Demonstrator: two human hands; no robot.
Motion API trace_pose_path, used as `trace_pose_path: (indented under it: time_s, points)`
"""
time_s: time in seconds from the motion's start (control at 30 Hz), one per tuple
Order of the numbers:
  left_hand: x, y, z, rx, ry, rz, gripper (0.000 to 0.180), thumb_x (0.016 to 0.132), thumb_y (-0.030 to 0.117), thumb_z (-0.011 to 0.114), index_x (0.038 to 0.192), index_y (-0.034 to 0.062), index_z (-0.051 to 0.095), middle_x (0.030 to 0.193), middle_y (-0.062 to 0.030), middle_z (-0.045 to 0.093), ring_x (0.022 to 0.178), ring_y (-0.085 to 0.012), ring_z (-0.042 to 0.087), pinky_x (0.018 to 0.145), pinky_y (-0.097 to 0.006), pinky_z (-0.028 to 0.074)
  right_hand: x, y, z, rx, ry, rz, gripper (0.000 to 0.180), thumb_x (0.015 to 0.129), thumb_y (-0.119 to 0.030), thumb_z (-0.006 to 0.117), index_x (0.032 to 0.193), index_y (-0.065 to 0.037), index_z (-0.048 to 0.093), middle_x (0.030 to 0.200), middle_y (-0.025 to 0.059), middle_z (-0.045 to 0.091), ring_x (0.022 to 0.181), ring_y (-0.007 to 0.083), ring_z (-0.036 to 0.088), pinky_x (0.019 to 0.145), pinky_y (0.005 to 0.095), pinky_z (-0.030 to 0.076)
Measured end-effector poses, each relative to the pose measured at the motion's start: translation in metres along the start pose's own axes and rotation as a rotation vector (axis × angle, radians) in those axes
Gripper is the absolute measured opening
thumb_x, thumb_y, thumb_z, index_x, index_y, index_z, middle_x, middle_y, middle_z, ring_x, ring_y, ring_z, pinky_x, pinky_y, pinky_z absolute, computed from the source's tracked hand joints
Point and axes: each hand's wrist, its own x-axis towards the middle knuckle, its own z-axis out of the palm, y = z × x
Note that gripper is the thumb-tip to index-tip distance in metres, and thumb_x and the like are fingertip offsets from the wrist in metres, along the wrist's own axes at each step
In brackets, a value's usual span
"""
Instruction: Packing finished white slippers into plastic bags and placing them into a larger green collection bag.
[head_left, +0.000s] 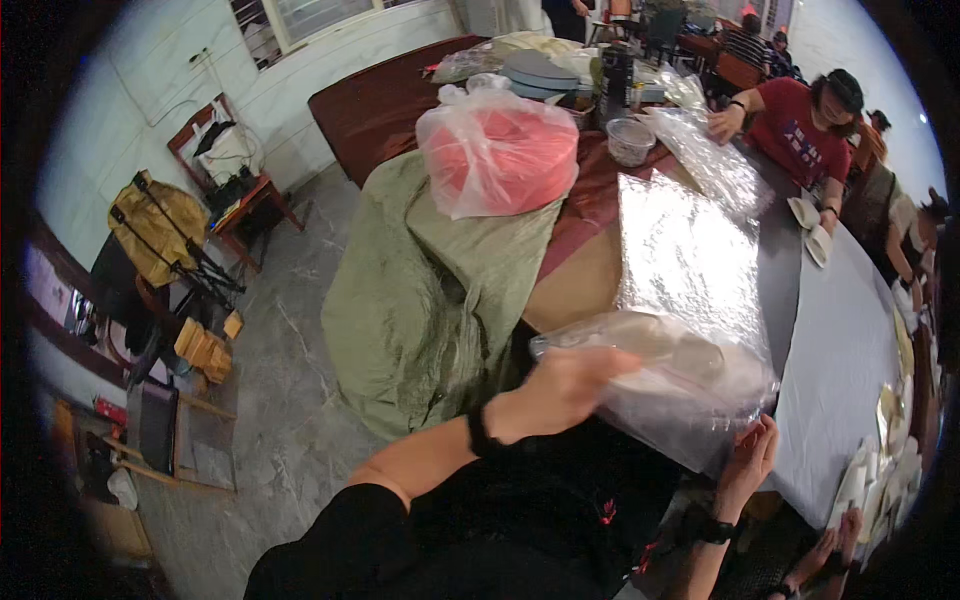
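Note:
In front of me lies a clear plastic bag (690, 400) with pale, off-white pieces inside; the plastic hides their exact kind. My left hand (570, 393), slightly blurred, is closed with its fingers at the bag's left side. At the bag's lower right corner, the fingers of my right hand (748, 462) are closed on the plastic. Just beyond the bag, a shiny silver foil sheet (690, 245) is spread on the table, and the bag overlaps its near edge.
A large olive-green woven sack (400, 300) bulges at the table's left, with a red bundle in translucent plastic (495, 150) on it. A round clear tub (630, 142) stands farther back. Across the table, a person in red (805, 125) handles pale pieces (815, 235). A grey cloth (840, 350) covers the right side.

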Motion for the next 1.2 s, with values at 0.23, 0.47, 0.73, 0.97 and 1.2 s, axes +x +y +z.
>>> trace_pose_path:
  time_s: [0.23,0.47,0.73,0.97,1.2]
  points:
    - [-0.115,0.012,-0.182,-0.61,0.651,-0.218,0.027,0.107,0.017,0.054,0.12,-0.0047,0.061,0.106,-0.0179,0.073,0.097,-0.0312,0.072,0.083,-0.044,0.061,0.01,0.017,-0.014,-0.2,-0.03,0.026,0.023,0.111,-0.019,0.05,0.114,-0.001,0.064,0.091,0.0008,0.057,0.082,0.0096,0.051,0.075,0.026,0.044]
    - [-0.124,0.001,-0.224,-0.298,1.221,-0.64,0.033,0.107,0.017,0.057,0.129,-0.0066,0.052,0.122,-0.022,0.066,0.101,-0.0334,0.071,0.085,-0.048,0.063,0.009,0.016,-0.012,-0.341,-0.052,0.002,0.018,0.109,-0.013,0.053,0.111,0.0,0.065,0.089,0.0008,0.056,0.08,0.0095,0.049,0.074,0.0263,0.043]
    - [-0.139,-0.06,-0.169,-0.254,1.019,-1.028,0.026,0.104,0.009,0.058,0.125,-0.007,0.06,0.111,-0.018,0.072,0.08,-0.0246,0.074,0.062,-0.034,0.06,0.003,0.019,-0.014,-0.591,-0.19,-0.087,0.013,0.108,-0.007,0.053,0.107,0.001,0.063,0.086,0.0008,0.054,0.077,0.0092,0.048,0.071,0.0245,0.041]
    - [-0.131,-0.158,-0.142,-0.342,0.493,-1.226,0.026,0.1,0.008,0.059,0.12,-0.0088,0.06,0.093,-0.0119,0.067,0.074,-0.0213,0.066,0.056,-0.037,0.052,0.004,0.025,-0.016,-0.75,-0.232,-0.123,0.013,0.107,-0.006,0.053,0.107,0.003,0.063,0.088,0.002,0.056,0.078,0.0095,0.05,0.071,0.0245,0.043]
    - [-0.159,-0.251,-0.086,-0.423,0.551,-1.632,0.041,0.096,0.016,0.069,0.125,-0.0082,0.055,0.104,-0.0179,0.063,0.08,-0.0278,0.063,0.067,-0.043,0.054,0.005,0.026,-0.021,-0.959,-0.217,-0.214,0.012,0.105,-0.003,0.055,0.107,0.005,0.064,0.094,0.0061,0.062,0.085,0.0147,0.057,0.08,0.0271,0.048]
